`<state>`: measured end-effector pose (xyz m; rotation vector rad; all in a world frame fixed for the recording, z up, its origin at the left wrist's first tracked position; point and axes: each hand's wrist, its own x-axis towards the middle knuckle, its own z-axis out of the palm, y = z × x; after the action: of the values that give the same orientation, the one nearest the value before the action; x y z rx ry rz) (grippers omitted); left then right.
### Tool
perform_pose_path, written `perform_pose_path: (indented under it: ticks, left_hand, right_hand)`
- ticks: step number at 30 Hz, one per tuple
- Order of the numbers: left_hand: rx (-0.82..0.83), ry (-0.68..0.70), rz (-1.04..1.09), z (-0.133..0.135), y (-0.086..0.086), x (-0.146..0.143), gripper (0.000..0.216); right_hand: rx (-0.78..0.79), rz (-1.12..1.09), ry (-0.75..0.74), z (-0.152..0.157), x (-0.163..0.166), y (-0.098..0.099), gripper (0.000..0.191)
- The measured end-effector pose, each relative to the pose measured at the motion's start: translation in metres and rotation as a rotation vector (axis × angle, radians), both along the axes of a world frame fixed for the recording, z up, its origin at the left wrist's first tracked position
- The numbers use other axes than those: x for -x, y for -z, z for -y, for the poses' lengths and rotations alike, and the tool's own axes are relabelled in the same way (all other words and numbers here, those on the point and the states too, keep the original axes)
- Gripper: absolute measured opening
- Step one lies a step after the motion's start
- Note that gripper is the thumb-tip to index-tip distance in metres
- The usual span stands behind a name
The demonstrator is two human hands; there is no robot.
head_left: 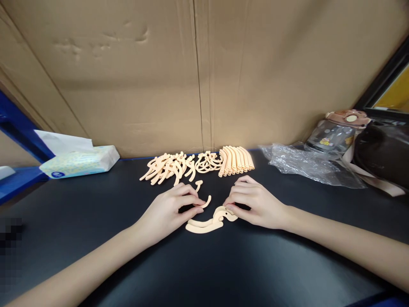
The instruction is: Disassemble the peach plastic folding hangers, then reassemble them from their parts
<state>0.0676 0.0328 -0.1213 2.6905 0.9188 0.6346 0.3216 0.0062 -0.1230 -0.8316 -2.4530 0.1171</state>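
Stacked curved pieces [206, 224] lie nearest on the counter [96, 221], a few nested. Right hand [255, 204] fingertips press on the stack's head end. Left hand [166, 211], left of the stack, pinches a small hook piece [207, 201]. Beyond the stack: loose pile [179, 166] still unsorted, neat row [236, 160] already aligned.

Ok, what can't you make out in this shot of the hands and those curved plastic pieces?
Head view only:
- Left hand: its fingers cover most of the curved piece it pinches.
- Right hand: its fingertips hide one end of the small stack.
- Loose pile: tangled, too small to count.
- Dark bag: cut off by the right edge.
- Pixelated patch at lower left hides whatever is there.
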Motion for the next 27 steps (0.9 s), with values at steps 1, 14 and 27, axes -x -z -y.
perform_pose_path:
  ticks: [1, 14, 27]
  left_hand:
    - [0.005, -0.003, -0.005, 0.0000, -0.0003, -0.0004, 0.015]
    - [0.036, -0.017, -0.036, 0.0037, -0.0036, 0.0003, 0.018]
    - [-0.229, -0.186, -0.069, 0.0008, 0.0000, 0.0011, 0.029]
  right_hand:
    - [0.006, 0.001, -0.003, 0.0002, 0.0000, 0.0001, 0.022]
    - [0.041, 0.010, -0.017, -0.0005, -0.0001, 0.0000, 0.022]
    - [0.045, 0.022, -0.010, -0.0011, 0.0001, 0.0000, 0.022]
